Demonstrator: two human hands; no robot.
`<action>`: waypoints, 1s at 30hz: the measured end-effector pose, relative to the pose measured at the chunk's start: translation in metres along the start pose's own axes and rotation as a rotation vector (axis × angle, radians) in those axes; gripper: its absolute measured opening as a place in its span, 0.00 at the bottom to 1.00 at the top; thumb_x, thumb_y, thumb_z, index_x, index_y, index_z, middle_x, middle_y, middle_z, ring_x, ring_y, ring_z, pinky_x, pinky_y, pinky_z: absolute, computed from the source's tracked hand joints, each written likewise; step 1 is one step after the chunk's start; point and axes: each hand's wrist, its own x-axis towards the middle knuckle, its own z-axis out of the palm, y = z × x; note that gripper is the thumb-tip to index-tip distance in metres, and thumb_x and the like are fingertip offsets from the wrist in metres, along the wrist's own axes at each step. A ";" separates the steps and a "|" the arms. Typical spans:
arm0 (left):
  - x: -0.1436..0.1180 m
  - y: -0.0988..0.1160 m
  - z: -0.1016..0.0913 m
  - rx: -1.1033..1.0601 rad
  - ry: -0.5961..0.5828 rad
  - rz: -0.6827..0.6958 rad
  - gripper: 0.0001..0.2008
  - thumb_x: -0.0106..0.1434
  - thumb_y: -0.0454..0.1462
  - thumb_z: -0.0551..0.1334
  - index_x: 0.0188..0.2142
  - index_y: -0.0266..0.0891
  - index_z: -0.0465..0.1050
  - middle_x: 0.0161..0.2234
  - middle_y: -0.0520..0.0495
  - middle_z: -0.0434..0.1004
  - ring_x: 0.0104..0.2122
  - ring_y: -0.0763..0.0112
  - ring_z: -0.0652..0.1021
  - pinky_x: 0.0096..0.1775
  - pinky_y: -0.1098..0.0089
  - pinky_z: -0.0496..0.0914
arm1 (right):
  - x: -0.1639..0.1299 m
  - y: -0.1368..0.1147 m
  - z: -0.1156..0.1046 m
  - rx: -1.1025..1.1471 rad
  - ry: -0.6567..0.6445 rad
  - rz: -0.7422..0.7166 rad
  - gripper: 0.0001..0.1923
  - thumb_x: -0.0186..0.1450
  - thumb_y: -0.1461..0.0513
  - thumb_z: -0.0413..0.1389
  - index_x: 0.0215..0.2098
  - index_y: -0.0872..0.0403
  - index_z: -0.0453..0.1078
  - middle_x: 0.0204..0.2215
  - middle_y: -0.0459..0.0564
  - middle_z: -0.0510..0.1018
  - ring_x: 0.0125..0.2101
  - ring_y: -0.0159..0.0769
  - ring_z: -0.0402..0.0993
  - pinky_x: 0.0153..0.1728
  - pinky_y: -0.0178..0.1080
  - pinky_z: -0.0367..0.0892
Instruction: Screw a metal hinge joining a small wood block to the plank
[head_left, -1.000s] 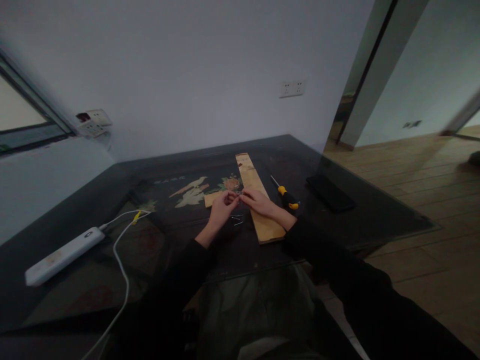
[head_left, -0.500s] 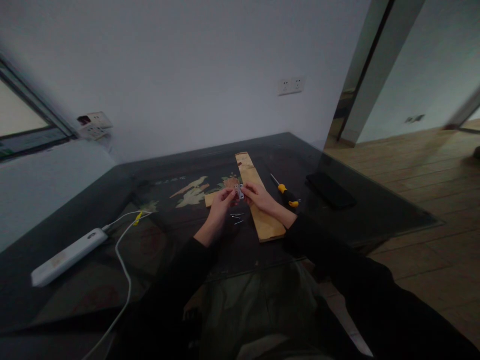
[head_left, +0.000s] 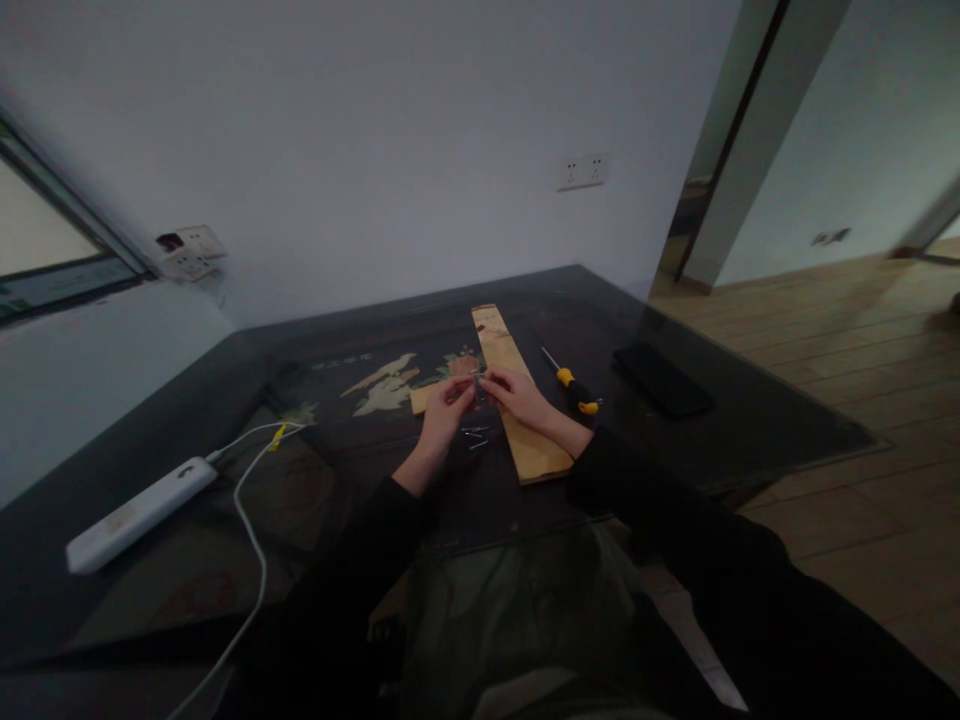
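Observation:
Pinched between the fingertips of both hands is a small hinge-like metal piece [head_left: 480,384], held just above the table and seen nearly edge-on. My left hand [head_left: 445,406] is closed on its left side, and my right hand [head_left: 519,395] on its right. Below the fingers lie several thin silvery screws [head_left: 474,433]. A long wooden board [head_left: 506,348] runs lengthwise under my right hand and wrist. Behind my left hand shows the end of a shorter wood piece [head_left: 418,400], its remainder hidden. To the right of the board rests a yellow-and-black screwdriver [head_left: 574,390].
The dark glossy table [head_left: 390,450] carries a bird-and-flower picture. A black phone-like slab [head_left: 663,380] lies on the right. At left are a white power strip [head_left: 142,515] and its white cable [head_left: 251,535]. A wall [head_left: 412,180] borders the far edge.
The metal piece has turned between my fingers, from showing its flat face to nearly edge-on. My hands stay in almost the same place; the things on the table have not moved.

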 end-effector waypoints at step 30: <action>-0.003 0.004 0.002 0.286 -0.005 0.139 0.08 0.58 0.33 0.67 0.39 0.39 0.83 0.37 0.44 0.85 0.40 0.58 0.82 0.47 0.57 0.75 | 0.000 -0.001 -0.008 -0.312 0.023 0.021 0.17 0.69 0.52 0.55 0.27 0.53 0.64 0.23 0.42 0.67 0.26 0.32 0.61 0.29 0.36 0.51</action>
